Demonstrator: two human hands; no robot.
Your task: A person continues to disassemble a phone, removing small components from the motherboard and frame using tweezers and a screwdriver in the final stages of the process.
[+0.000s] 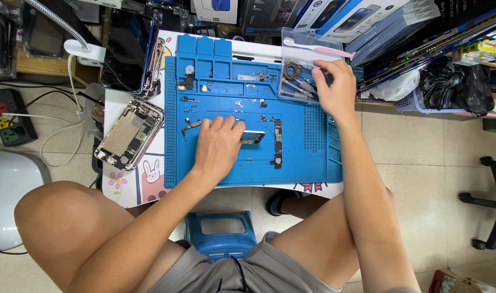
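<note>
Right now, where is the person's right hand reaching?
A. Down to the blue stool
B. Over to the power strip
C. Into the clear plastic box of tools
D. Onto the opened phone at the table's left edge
C: the right hand has its fingertips inside the clear plastic box of tools at the top of the blue mat, far from the other places.

A bright blue rubber work mat (307,146) covers the white counter (129,187), whose near edge shows pink cartoon rabbits; a pale pink toothbrush (318,49) lies on the clear plastic box (297,89).
</note>
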